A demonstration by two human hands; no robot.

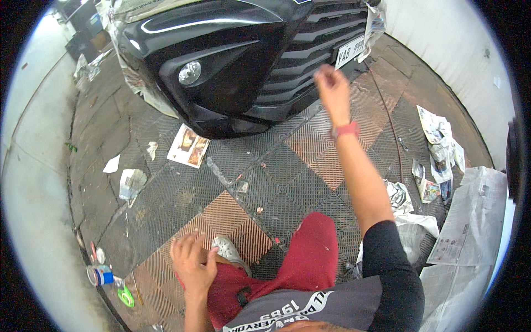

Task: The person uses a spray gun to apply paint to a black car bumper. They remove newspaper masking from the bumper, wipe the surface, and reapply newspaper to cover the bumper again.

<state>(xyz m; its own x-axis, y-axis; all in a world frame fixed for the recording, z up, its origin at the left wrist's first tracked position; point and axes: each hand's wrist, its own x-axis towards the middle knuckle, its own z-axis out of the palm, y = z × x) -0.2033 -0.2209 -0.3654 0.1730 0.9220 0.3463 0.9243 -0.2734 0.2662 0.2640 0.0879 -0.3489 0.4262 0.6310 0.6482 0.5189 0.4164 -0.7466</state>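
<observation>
**Right hand (pixel 335 98) up front, left hand (pixel 193 264) down low!**

And here's the black bumper (pixel 229 69), filling the top of the view, paper (pixel 141 88) along its left edge! The two hands are well apart. The right, red watch (pixel 346 130) on its wrist, is raised near the grille (pixel 301 61) and the licence plate (pixel 350 51), fingers curled and blurred; can't tell whether it grips or touches anything! The left hovers around the knee, fingers loosely spread. A printed sheet (pixel 188 147) lies below the bumper, and lower left, a green tape roll (pixel 126 299) sits beside a blue-labelled can (pixel 100 275)!
</observation>
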